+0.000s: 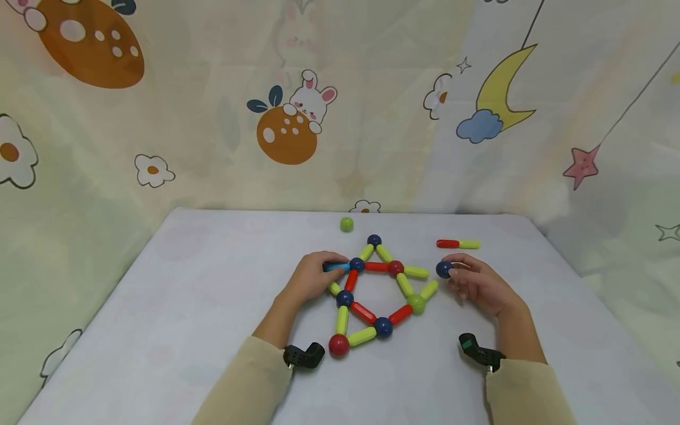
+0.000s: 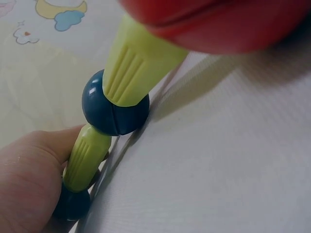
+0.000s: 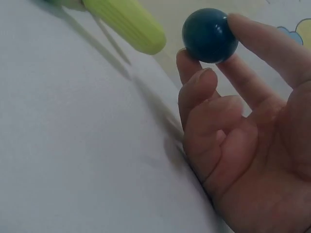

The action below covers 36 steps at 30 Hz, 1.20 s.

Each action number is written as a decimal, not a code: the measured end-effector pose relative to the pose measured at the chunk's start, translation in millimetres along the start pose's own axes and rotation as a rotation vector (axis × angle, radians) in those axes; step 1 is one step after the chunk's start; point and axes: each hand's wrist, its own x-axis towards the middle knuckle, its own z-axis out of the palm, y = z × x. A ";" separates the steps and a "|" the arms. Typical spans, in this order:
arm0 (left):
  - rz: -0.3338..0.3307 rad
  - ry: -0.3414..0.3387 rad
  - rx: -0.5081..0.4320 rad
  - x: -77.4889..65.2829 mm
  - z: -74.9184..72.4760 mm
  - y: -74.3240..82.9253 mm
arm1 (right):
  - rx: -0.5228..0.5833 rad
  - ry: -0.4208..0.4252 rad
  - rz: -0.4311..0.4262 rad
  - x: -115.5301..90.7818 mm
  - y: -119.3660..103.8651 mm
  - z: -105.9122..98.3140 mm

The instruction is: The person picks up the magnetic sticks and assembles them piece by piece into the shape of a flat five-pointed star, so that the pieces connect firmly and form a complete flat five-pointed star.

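Observation:
On the white table lies a flat frame of magnetic sticks and balls, with red sticks [image 1: 363,313], yellow-green sticks [image 1: 342,320] and balls in dark blue [image 1: 383,327], red [image 1: 339,345] and green [image 1: 417,303]. My left hand [image 1: 313,277] pinches a light blue stick [image 1: 336,267] at the frame's left side, where it meets a dark blue ball [image 1: 356,265]. To the right of the frame, my right hand [image 1: 480,285] holds a loose dark blue ball [image 3: 210,35] between thumb and fingertips, apart from the nearest yellow-green stick [image 3: 133,26].
A loose green ball [image 1: 347,224] sits near the table's far edge. At the far right lie a red stick [image 1: 448,244] and a yellow-green stick [image 1: 470,244], end to end. Behind the table [image 1: 212,236] hangs a printed cloth [image 1: 212,118].

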 end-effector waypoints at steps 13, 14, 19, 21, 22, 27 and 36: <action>-0.011 0.002 -0.005 -0.4 -3.6 3.2 | -0.208 0.108 0.092 5.7 1.5 3.4; -0.010 -0.001 -0.005 -0.2 -3.6 3.2 | -0.212 0.115 0.101 6.0 1.9 3.0; 0.004 0.000 -0.004 0.1 -2.9 2.7 | -0.254 0.106 0.111 6.4 3.5 2.5; 0.007 -0.001 -0.007 0.0 -2.3 2.4 | -0.263 0.104 0.114 6.0 3.9 2.7; 0.006 -0.003 -0.008 0.0 -2.1 2.3 | -0.265 0.105 0.117 5.9 4.0 2.7; 0.005 -0.007 -0.007 0.2 -0.8 1.8 | -0.278 0.109 0.123 5.0 3.9 4.0; -0.010 0.008 -0.004 -0.2 -0.6 1.8 | -0.325 0.105 0.115 6.2 3.7 6.6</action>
